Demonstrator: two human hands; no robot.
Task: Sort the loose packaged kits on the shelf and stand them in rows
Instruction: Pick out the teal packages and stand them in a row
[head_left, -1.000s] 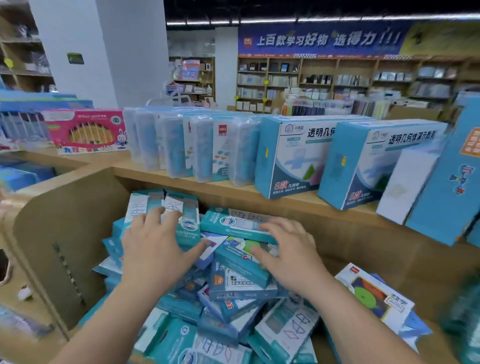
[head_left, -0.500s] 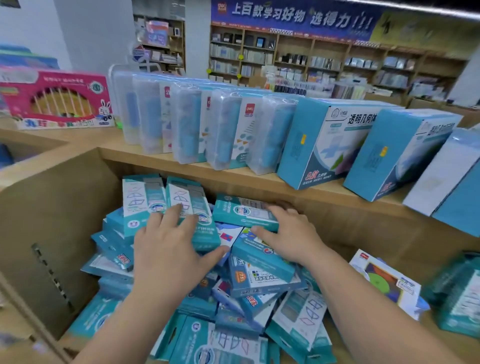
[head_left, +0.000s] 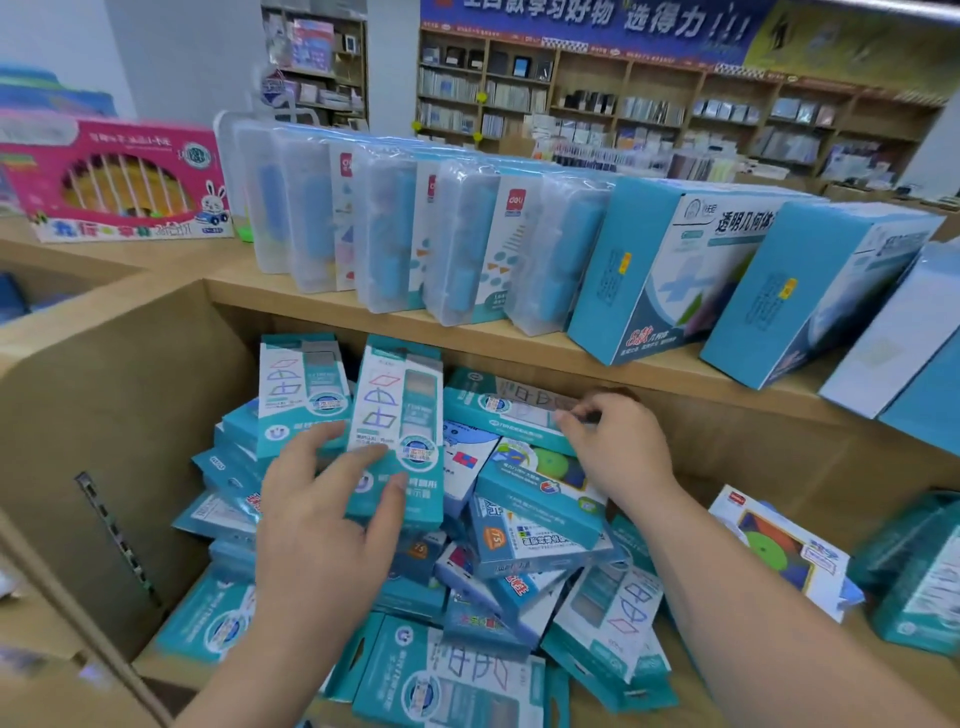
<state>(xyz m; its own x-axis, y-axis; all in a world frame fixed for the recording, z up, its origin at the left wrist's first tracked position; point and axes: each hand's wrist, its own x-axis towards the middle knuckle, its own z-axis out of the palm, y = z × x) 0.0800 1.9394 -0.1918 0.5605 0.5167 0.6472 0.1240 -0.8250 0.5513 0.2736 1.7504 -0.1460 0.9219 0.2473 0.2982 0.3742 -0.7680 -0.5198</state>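
Standing upright at the back of the lower shelf (head_left: 130, 395), two kits (head_left: 301, 384) rise side by side above a pile (head_left: 524, 540) of loose ones. Our left hand (head_left: 322, 525) rests on the right kit (head_left: 397, 405), fingers (head_left: 363, 460) spread and fairly straight. Our right hand (head_left: 618, 452) pinches the edge of a flat kit (head_left: 483, 405) just beside it, fingers curled. On the upper shelf (head_left: 244, 286) stand clear cases (head_left: 389, 234) and blue boxes (head_left: 675, 270), with a pink box (head_left: 124, 182) to the left.

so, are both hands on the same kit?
No: the left hand touches an upright kit, while the right hand pinches a flat kit behind it.
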